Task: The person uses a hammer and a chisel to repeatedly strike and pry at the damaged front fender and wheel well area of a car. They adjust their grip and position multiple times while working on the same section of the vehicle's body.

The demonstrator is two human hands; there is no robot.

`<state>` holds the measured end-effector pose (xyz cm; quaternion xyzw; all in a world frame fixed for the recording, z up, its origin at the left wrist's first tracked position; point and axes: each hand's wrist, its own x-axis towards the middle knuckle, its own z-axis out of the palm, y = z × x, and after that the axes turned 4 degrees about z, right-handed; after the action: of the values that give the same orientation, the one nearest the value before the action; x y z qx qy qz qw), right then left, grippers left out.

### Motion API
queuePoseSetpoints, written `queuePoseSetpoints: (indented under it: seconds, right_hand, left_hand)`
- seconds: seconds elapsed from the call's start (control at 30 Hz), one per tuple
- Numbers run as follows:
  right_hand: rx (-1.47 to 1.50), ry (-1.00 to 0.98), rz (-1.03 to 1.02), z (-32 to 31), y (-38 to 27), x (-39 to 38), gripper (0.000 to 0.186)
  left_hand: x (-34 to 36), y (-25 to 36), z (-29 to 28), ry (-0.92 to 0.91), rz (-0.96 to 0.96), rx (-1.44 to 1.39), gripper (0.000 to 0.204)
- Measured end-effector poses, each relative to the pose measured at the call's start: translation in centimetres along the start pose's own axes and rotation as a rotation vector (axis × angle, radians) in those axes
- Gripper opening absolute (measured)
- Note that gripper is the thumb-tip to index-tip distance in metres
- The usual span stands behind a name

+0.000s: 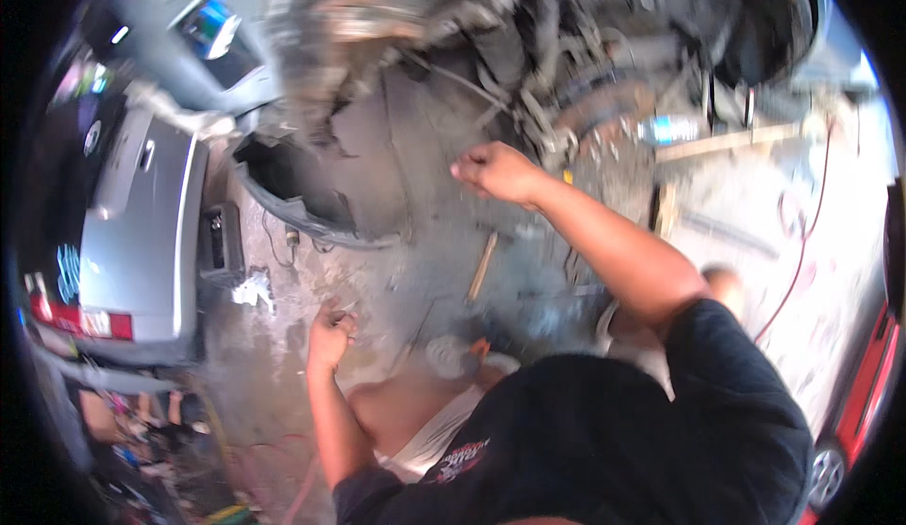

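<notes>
Right hand near exposed vehicle parts

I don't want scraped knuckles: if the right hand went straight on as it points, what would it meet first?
Probably the large dark panel: it lies next in line beyond the right hand, though one blurred view leaves the depth between them unclear.

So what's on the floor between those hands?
The floor has a wooden-handled tool, pictured below the right hand, its head blurred. The black shirt hides what's underneath.
</notes>
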<state>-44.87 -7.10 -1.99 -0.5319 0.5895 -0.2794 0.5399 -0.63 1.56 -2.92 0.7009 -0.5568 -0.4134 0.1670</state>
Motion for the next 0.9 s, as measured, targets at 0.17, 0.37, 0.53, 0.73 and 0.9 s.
queuePoseSetpoints:
  seconds: [0.17,0.37,0.53,0.73,0.9]
  right_hand:
    - [0.458,-0.038,-0.331,2.7,-13.6,8.9,0.027]
    - [0.458,0.132,-0.237,6.6,-16.4,13.0,0.02]
    - [0.499,0.206,-0.259,7.0,-17.7,14.7,0.019]
    - [0.508,0.256,-0.262,7.1,-18.6,15.8,0.018]
    - [0.525,0.274,-0.247,7.8,-18.6,16.7,0.018]
  left_hand:
    - [-0.6,-0.4,-1.6,-0.307,-0.035,0.097,0.066]
    - [0.6,-1.5,-1.4,-0.184,0.179,0.246,0.071]
    - [-1.1,-1.0,-3.2,-0.216,0.209,0.297,0.071]
    - [-1.8,-0.4,-4.0,-0.219,0.206,0.217,0.072]
    - [-1.9,-0.2,-3.9,-0.216,0.212,0.203,0.07]
